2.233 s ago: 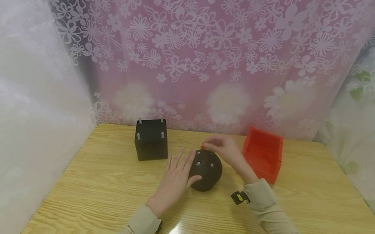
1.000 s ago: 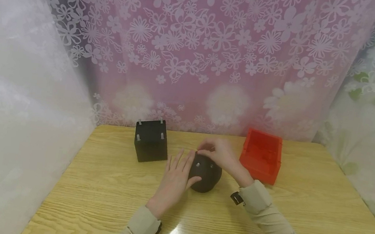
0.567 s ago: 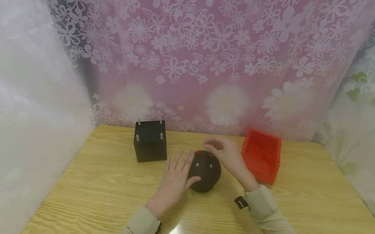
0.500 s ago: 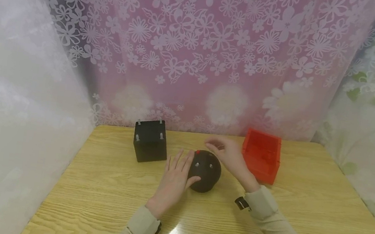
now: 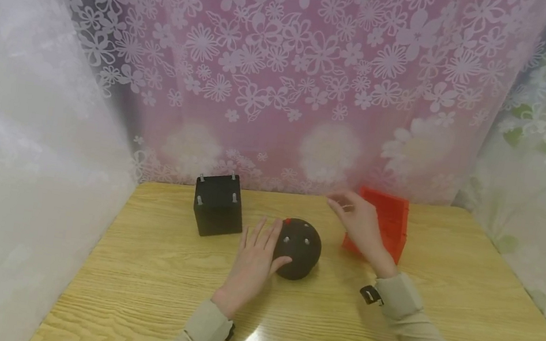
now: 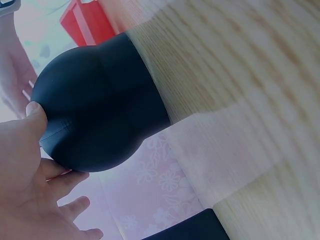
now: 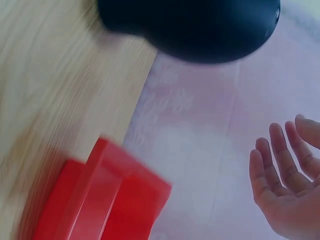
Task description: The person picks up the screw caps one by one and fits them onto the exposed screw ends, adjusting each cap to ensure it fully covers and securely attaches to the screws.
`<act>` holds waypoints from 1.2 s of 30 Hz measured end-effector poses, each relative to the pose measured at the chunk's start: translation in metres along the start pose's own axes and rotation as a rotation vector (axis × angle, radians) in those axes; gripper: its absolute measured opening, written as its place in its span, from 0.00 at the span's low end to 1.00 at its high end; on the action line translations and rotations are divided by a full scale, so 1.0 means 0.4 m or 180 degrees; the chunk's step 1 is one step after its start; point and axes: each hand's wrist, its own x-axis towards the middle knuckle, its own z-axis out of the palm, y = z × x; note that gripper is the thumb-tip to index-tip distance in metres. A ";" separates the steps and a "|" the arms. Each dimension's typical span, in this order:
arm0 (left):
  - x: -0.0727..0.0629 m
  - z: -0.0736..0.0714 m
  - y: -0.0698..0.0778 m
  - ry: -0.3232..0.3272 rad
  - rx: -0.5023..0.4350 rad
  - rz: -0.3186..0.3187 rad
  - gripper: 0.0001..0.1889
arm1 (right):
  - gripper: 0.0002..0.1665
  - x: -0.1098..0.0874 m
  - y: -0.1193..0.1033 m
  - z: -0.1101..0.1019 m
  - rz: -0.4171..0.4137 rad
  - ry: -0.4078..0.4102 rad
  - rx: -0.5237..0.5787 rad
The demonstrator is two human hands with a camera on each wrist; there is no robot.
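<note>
In the head view a black rounded block (image 5: 298,261) with a ball-like top stands on the table, small metal pegs sticking up from it. A small red piece (image 5: 288,220) sits at its back left edge. My left hand (image 5: 251,269) rests against the block's left side, fingers straight and thumb spread over the near side. The left wrist view shows the thumb (image 6: 35,117) and fingertips touching the black surface. My right hand (image 5: 362,224) is in the air in front of the red bin (image 5: 395,211), fingers loosely bent, with nothing in them.
A black cube-like block (image 5: 219,218) with metal pegs at its top corners stands at the back left. The red bin lies at the back right, partly hidden by my right hand. A floral curtain (image 5: 275,77) hangs behind the wooden table (image 5: 156,294).
My right hand brought the small red piece to the block's back left peg, let go of it, and moved away right toward the red bin. The left hand stayed in place.
</note>
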 end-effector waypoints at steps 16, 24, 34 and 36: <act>-0.001 0.003 -0.002 -0.0082 0.0036 -0.0038 0.43 | 0.16 0.051 0.164 -0.077 0.0300 0.0597 -0.0402; 0.001 0.006 -0.004 -0.0119 0.0050 -0.0065 0.44 | 0.17 0.077 0.199 -0.088 0.0479 0.0165 -0.0761; 0.001 0.002 -0.003 -0.0142 0.0047 -0.0044 0.43 | 0.10 0.109 0.248 -0.087 0.0786 -0.0829 -0.1087; 0.002 0.002 -0.003 -0.0119 0.0032 -0.0042 0.43 | 0.11 0.116 0.260 -0.085 0.0820 -0.0893 -0.1147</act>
